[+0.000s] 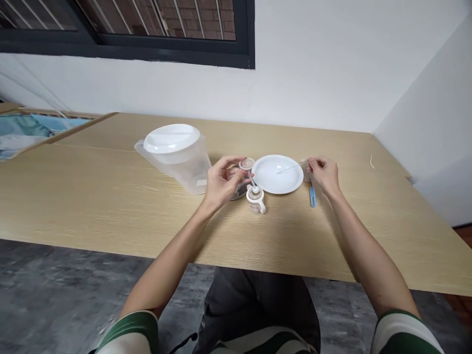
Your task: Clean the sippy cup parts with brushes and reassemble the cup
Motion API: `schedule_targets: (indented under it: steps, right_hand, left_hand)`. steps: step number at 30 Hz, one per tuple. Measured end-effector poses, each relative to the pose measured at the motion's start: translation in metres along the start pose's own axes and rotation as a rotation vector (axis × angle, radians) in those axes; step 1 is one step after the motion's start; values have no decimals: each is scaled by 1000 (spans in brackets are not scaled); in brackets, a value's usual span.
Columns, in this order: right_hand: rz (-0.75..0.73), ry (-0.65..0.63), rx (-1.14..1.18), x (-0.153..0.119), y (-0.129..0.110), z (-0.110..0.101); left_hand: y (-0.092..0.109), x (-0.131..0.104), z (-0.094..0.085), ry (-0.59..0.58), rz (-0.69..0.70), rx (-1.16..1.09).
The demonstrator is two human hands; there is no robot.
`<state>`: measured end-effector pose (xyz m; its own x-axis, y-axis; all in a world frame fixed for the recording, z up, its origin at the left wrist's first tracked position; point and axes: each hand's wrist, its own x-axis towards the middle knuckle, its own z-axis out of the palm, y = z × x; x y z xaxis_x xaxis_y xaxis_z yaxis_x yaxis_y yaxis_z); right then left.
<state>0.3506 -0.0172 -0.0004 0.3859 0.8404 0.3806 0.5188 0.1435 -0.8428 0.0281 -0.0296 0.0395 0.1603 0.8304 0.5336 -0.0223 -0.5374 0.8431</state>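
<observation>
My left hand (225,181) is closed on a small round clear lid (247,164), held over the table left of the white plate. Below the lid stands a small white cup-like container (255,198) with a handle, a thin stem rising from its top. At the plate's right side my right hand (321,172) pinches a thin metal rod (291,168), whose far end reaches over the white plate (277,185). A blue-handled tool (312,195) lies on the table below my right hand. Part of a dark round object (239,192) shows behind my left hand.
A translucent pitcher (184,169) with a white lid stands left of my left hand on the wooden table (110,196). A small pale curved piece (371,162) lies at the right. Behind the table is a white wall with a dark-framed window.
</observation>
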Motion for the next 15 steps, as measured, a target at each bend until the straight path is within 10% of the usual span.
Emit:
schedule_targets:
  steps: [15]
  right_hand:
    - [-42, -162, -237, -44, 2, -4]
  left_hand:
    - [-25, -41, -5, -202, -12, 229]
